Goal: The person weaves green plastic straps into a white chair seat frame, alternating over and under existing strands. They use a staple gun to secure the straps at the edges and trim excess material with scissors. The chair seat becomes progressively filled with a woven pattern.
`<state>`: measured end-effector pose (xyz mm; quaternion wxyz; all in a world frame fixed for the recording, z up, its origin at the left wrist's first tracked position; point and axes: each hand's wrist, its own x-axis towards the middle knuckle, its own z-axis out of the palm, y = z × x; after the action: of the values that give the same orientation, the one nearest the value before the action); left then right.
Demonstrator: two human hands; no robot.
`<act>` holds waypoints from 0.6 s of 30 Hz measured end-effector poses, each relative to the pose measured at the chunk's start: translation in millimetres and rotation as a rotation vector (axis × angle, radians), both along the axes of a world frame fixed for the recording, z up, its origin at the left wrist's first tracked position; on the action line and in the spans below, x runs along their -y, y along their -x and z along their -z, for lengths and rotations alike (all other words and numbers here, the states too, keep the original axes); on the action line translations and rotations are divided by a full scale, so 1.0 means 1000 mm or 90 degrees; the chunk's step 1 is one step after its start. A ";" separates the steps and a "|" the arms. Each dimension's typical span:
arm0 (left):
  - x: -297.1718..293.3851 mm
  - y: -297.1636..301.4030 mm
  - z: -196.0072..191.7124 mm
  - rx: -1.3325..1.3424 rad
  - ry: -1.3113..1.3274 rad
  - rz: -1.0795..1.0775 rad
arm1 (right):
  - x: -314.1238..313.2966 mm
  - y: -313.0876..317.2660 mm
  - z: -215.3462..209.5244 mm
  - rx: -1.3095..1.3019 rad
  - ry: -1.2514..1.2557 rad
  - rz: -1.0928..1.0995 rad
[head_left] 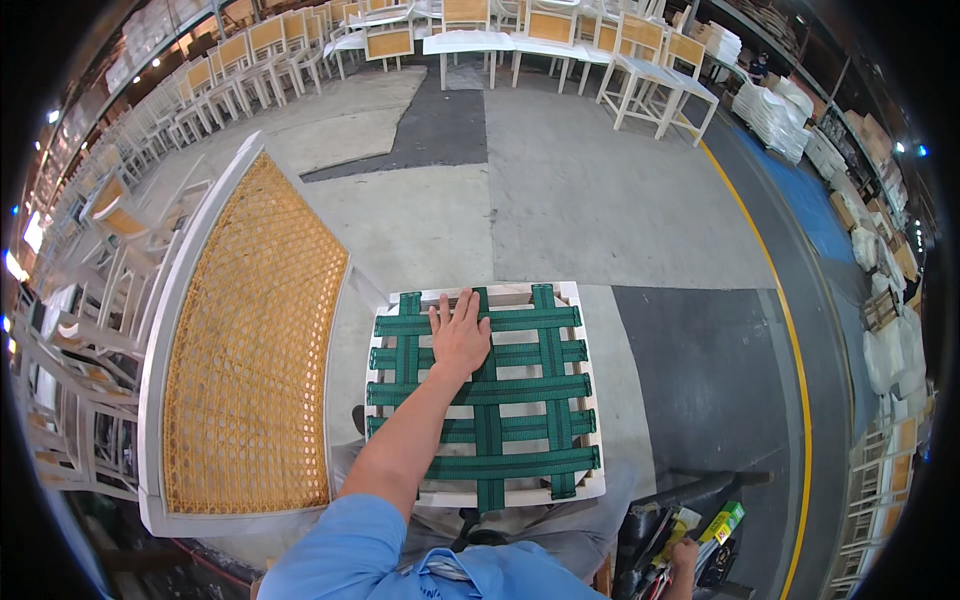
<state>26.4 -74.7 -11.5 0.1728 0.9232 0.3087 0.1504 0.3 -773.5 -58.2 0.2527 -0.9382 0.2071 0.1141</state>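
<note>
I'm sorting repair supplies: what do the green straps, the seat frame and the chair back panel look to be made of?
The green straps look like woven fabric webbing: ribbed, matte, interlaced over and under. The seat frame seems to be wood painted flat white, though the paint hides any grain. The chair back panel looks like tan woven cane, with an open mesh, set in a white frame.

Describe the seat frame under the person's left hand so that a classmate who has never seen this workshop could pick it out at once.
On the grey concrete floor, beside a white cane-backed chair, lies a square white seat frame. The left hand rests flat on it. Unlike the tan cane panels nearby, it is crossed by woven green straps.
</note>
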 end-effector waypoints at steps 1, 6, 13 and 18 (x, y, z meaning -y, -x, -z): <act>-0.017 0.025 0.007 -0.030 -0.013 -0.044 | -0.025 -0.021 0.009 -0.030 -0.007 -0.028; -0.019 0.034 0.006 -0.063 -0.027 -0.059 | -0.062 -0.026 -0.003 -0.041 0.100 -0.025; -0.020 0.029 0.006 -0.027 -0.014 -0.052 | -0.077 -0.035 -0.041 0.232 -0.202 -0.071; -0.024 0.037 0.011 -0.016 -0.036 -0.069 | -0.159 -0.061 -0.135 0.129 -0.515 -0.147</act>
<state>-10.4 -50.7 -22.5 0.1342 0.9115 0.3557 0.1570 61.5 -614.2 76.4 0.6050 -0.7869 0.0136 0.1208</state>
